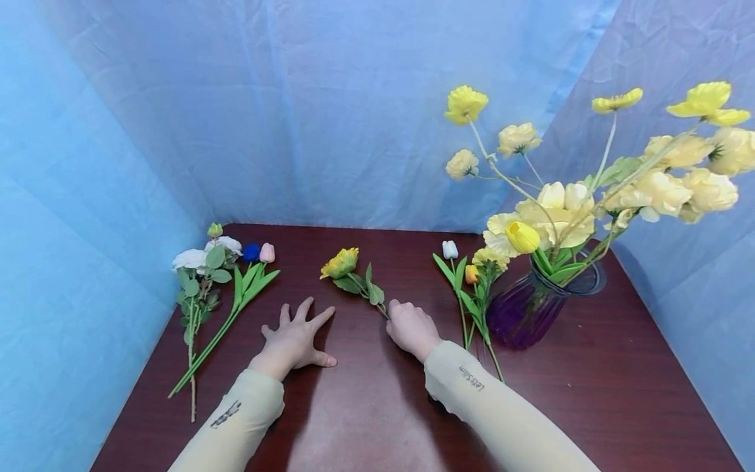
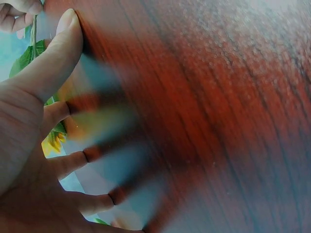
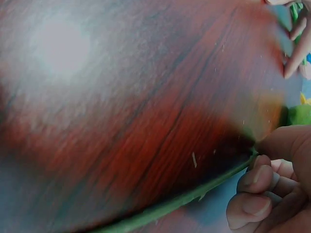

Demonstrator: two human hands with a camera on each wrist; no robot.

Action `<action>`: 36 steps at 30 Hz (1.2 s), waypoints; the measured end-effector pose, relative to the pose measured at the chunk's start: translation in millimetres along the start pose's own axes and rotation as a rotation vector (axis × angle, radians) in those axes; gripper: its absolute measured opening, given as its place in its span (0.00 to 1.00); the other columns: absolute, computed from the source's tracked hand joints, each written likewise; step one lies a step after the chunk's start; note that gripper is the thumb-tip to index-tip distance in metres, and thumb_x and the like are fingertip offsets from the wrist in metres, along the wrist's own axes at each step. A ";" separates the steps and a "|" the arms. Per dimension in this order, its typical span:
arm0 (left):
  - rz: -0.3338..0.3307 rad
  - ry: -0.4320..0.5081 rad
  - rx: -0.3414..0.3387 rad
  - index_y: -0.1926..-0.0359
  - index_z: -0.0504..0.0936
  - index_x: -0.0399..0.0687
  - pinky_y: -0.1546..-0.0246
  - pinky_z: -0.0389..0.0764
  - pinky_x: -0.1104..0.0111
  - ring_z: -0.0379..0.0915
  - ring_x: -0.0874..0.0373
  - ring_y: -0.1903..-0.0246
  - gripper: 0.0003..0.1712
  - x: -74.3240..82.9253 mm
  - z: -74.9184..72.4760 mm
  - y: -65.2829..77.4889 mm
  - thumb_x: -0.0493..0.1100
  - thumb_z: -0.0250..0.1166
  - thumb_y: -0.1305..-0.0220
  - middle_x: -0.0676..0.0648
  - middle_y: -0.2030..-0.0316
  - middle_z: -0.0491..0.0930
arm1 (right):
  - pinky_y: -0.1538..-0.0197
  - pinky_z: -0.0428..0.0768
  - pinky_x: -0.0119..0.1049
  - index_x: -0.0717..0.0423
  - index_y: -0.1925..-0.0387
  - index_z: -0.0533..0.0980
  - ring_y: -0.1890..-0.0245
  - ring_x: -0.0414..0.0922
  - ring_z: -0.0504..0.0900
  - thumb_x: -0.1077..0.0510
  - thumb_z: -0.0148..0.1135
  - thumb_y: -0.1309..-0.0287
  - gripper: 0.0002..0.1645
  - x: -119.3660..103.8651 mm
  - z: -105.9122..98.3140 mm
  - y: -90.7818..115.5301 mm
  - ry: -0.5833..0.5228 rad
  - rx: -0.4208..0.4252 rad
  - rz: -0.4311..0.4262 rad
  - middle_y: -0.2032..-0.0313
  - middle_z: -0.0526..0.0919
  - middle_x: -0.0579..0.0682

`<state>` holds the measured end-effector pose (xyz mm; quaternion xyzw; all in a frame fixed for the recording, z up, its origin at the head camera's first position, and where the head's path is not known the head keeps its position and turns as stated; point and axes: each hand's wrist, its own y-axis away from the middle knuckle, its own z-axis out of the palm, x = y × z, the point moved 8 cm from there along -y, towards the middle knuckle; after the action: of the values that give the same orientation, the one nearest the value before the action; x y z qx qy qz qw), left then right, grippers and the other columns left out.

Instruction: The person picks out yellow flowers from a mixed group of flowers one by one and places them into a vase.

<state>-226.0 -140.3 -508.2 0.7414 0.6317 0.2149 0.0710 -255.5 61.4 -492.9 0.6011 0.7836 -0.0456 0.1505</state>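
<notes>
My right hand [image 1: 413,329] pinches the stem of a yellow flower [image 1: 340,263] at the middle of the table. The bloom points to the back left, and green leaves [image 1: 376,293] sit along the stem. In the right wrist view the green stem [image 3: 180,201] runs on past the thumb and curled fingers toward the lower left. My left hand [image 1: 297,339] is spread wide, palm down, left of the flower, holding nothing. Its fingertips meet their own reflections on the tabletop in the left wrist view, where the thumb [image 2: 60,53] stands apart.
On the left lie white flowers [image 1: 190,259], a blue tulip [image 1: 251,253] and a pink tulip [image 1: 267,253]. To the right lie a white tulip [image 1: 450,250] and an orange one [image 1: 472,274], beside a purple glass vase [image 1: 519,314] full of yellow flowers. Blue cloth [image 1: 354,131] hangs behind.
</notes>
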 end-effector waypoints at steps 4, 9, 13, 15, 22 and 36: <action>0.001 0.007 -0.006 0.27 0.54 0.69 0.51 0.52 0.21 0.35 0.24 0.33 0.60 -0.2 0.2 -0.4 0.71 0.72 0.59 0.40 0.26 0.43 | 0.78 0.76 0.50 0.53 0.76 0.67 0.78 0.54 0.79 0.60 0.59 0.43 0.10 5.4 -6.1 2.1 0.018 0.006 -0.006 0.77 0.78 0.53; 0.004 0.011 -0.007 0.26 0.54 0.70 0.51 0.52 0.21 0.35 0.25 0.33 0.60 -0.8 1.0 -0.9 0.71 0.73 0.59 0.40 0.26 0.43 | 0.80 0.75 0.48 0.51 0.76 0.66 0.81 0.51 0.77 0.59 0.59 0.43 0.11 5.4 -23.2 6.8 0.048 0.076 -0.064 0.81 0.75 0.49; 0.007 0.013 -0.010 0.26 0.53 0.70 0.51 0.52 0.21 0.35 0.25 0.33 0.60 -1.6 2.0 -1.1 0.71 0.72 0.60 0.40 0.26 0.43 | 0.84 0.72 0.44 0.50 0.74 0.66 0.85 0.47 0.73 0.60 0.59 0.42 0.10 -1.2 -46.4 14.8 0.073 0.165 -0.159 0.84 0.71 0.45; 0.009 0.013 -0.010 0.26 0.53 0.70 0.51 0.52 0.21 0.35 0.25 0.33 0.60 -2.2 2.9 -1.6 0.71 0.72 0.60 0.40 0.26 0.43 | 0.86 0.69 0.41 0.50 0.74 0.66 0.87 0.46 0.71 0.60 0.59 0.42 0.11 -5.0 -60.9 20.5 0.094 0.228 -0.211 0.84 0.69 0.44; 0.016 0.006 -0.003 0.26 0.53 0.69 0.51 0.52 0.21 0.35 0.24 0.33 0.60 -2.5 4.1 -2.1 0.71 0.72 0.59 0.39 0.27 0.44 | 0.93 0.62 0.39 0.55 0.72 0.66 0.91 0.45 0.65 0.61 0.57 0.42 0.08 -17.6 -122.7 54.9 0.179 0.569 -0.438 0.82 0.67 0.46; 0.006 -0.002 -0.033 0.26 0.51 0.69 0.50 0.53 0.22 0.34 0.25 0.33 0.60 -0.6 1.9 1.0 0.71 0.71 0.58 0.39 0.26 0.41 | 0.88 0.53 0.33 0.64 0.73 0.69 0.88 0.42 0.51 0.68 0.44 0.39 0.09 -55.2 -227.9 133.6 0.344 0.913 -0.653 0.83 0.58 0.48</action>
<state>-224.4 -140.8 -509.7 0.7424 0.6256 0.2248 0.0835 -156.3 104.1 -245.6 0.3311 0.8424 -0.3243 -0.2751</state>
